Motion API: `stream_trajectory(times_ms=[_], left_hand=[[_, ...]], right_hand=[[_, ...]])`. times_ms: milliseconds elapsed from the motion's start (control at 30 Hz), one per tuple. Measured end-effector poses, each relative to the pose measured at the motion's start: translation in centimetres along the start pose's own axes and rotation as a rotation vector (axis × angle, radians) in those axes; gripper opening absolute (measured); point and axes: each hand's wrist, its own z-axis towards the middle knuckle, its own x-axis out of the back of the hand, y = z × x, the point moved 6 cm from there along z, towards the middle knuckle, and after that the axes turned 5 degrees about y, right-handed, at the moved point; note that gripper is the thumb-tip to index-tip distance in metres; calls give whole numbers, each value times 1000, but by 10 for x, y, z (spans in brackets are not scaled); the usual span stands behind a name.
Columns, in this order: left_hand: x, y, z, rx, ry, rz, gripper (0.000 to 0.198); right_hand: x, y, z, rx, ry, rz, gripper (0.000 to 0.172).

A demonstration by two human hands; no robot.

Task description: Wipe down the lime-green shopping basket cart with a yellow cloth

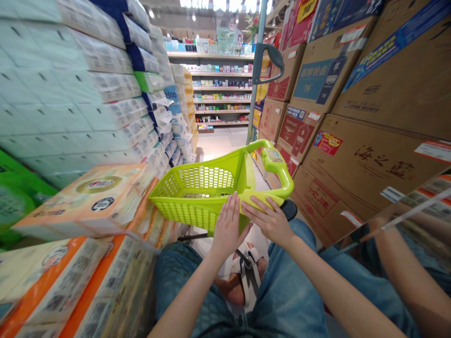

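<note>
A lime-green shopping cart basket [197, 206] with perforated walls stands turned sideways in front of my knees. Its looped handle [283, 171] rises at the right end. My left hand [229, 227] rests flat on the basket's near wall, close to its right end, fingers stretched out. Beside it, my right hand [269, 216] lies with extended fingers over a smooth yellow-green piece [259, 195] below the handle. Whether that piece belongs to the cart or is a separate thing, I cannot tell. The basket's floor is partly visible through its open top.
Tissue packs [63, 80] are stacked high on the left, with an orange-and-white pack [91, 192] nearer. Cardboard cartons [380, 164] line the right side. A pole with a grey handle [269, 63] stands ahead, before stocked shelves [221, 87]. A mirror-like panel [405, 253] reflects an arm.
</note>
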Motion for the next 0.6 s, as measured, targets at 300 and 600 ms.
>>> stream_trajectory(times_ms=[300,600], left_hand=[[-2,0,1,3,15,-30,85],[-2,-1,0,-9,24,-16,84]], right_hand=[[35,51,-60,-80,59,-42,55],[2,5,-2,-79,44,2,53]])
